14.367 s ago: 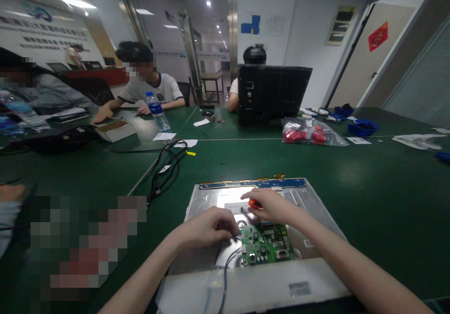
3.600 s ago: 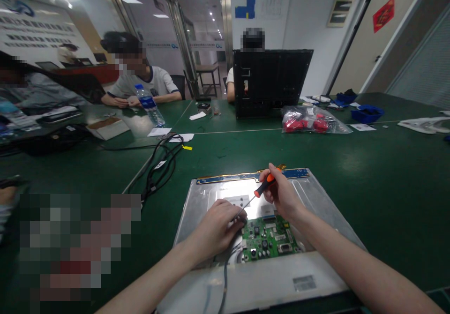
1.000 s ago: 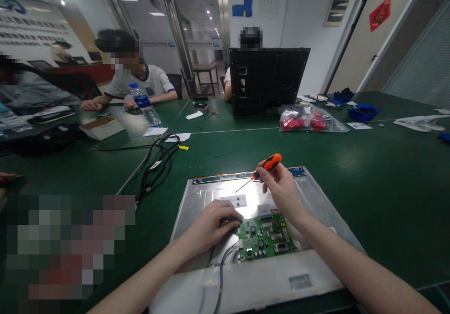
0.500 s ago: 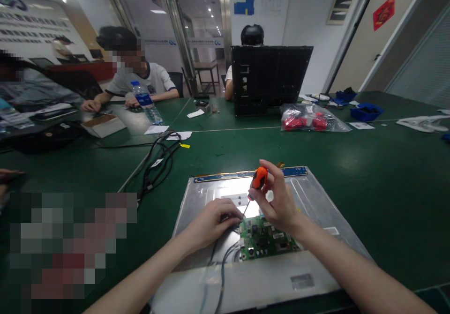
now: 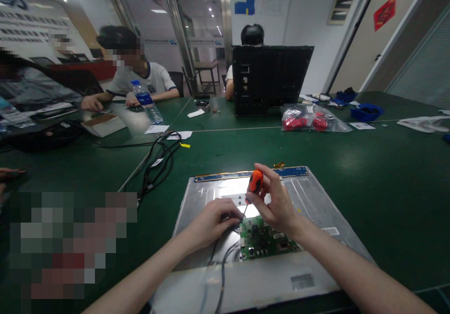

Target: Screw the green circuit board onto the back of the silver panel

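Observation:
A metal monitor back panel (image 5: 312, 201) lies flat on the green table in front of me. A green circuit board (image 5: 263, 241) is mounted near its front edge, with grey cables (image 5: 221, 269) running off it. My right hand (image 5: 277, 204) grips an orange-handled screwdriver (image 5: 255, 183), held nearly upright with its tip down at the board's far left corner. My left hand (image 5: 213, 220) rests curled on the panel just left of the board, its fingertips pinched at the screwdriver tip; what they hold is hidden.
A bundle of black cables (image 5: 158, 164) lies left of the panel. Further off stand a black monitor shell (image 5: 270, 79), a plastic bag of red parts (image 5: 309, 119), blue bins (image 5: 365, 112) and a water bottle (image 5: 146, 103). Other people sit at the far and left sides.
The screwdriver swung from lying sideways in the air to nearly upright, and its tip came down to the board's corner beside my left fingers. My left hand stayed put.

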A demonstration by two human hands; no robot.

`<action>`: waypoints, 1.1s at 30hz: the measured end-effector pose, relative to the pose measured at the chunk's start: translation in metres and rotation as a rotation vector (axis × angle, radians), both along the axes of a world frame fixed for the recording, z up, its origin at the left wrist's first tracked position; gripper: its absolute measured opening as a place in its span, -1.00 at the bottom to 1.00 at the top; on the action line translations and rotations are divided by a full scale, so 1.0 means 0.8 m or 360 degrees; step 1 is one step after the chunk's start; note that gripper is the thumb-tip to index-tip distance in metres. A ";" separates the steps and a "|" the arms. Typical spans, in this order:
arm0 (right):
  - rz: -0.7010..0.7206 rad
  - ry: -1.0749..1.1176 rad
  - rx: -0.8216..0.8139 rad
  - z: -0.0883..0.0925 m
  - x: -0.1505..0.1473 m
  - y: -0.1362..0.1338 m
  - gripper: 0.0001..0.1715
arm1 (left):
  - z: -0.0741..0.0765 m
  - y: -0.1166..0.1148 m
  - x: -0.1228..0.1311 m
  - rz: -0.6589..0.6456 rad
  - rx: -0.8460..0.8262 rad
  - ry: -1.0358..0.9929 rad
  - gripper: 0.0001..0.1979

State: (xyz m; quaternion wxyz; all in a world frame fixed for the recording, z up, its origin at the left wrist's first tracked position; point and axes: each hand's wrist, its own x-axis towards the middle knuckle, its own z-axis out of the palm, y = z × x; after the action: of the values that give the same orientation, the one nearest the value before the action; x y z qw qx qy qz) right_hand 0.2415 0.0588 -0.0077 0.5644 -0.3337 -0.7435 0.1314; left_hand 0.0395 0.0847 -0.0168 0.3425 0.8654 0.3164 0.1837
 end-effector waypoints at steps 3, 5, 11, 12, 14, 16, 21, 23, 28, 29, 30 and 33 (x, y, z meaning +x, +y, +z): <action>0.0004 -0.0005 0.0024 0.000 0.000 0.001 -0.33 | 0.000 0.000 0.000 -0.0005 -0.0007 0.0000 -0.90; 0.0004 -0.0006 0.0043 0.001 0.000 0.001 -0.33 | -0.001 0.001 0.000 0.0000 -0.0010 -0.0002 -0.90; -0.0002 0.0005 0.0049 0.001 -0.001 0.002 -0.35 | -0.003 0.002 -0.001 -0.0018 0.0009 -0.0018 -0.90; -0.0004 0.0009 0.0048 0.001 -0.001 0.002 -0.36 | -0.004 0.002 -0.001 -0.0018 0.0016 -0.0023 -0.90; -0.0002 0.0009 0.0053 0.000 -0.001 0.002 -0.35 | -0.005 0.002 -0.001 -0.0020 0.0025 -0.0024 -0.91; 0.0002 0.0004 0.0061 0.000 -0.001 0.002 -0.36 | -0.005 0.002 -0.002 -0.0018 0.0036 -0.0021 -0.91; -0.0013 -0.0020 0.0076 0.000 -0.002 0.002 -0.36 | -0.003 0.001 -0.002 -0.0032 0.0024 -0.0022 -0.91; -0.0014 -0.0030 0.0100 -0.001 -0.002 0.002 -0.34 | -0.002 0.001 -0.002 -0.0029 0.0016 -0.0015 -0.91; -0.0014 -0.0050 0.0173 -0.001 -0.001 0.005 -0.26 | -0.007 0.002 -0.003 -0.0037 0.0022 0.0011 -0.91; -0.0025 -0.0068 0.0190 -0.001 0.000 0.005 -0.27 | -0.009 0.002 -0.003 -0.0038 0.0021 0.0006 -0.90; -0.0035 -0.0088 0.0206 0.000 0.000 0.005 -0.29 | -0.011 0.003 -0.004 -0.0039 0.0020 -0.0003 -0.90; -0.0017 -0.0132 0.0229 0.002 0.002 0.003 -0.32 | -0.011 0.003 -0.004 -0.0045 0.0019 -0.0032 -0.89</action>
State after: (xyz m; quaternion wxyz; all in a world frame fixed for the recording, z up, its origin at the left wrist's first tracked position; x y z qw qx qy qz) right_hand 0.2428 0.0611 -0.0064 0.5564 -0.3014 -0.7720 0.0605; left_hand 0.0365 0.0869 -0.0259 0.3429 0.8699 0.2997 0.1894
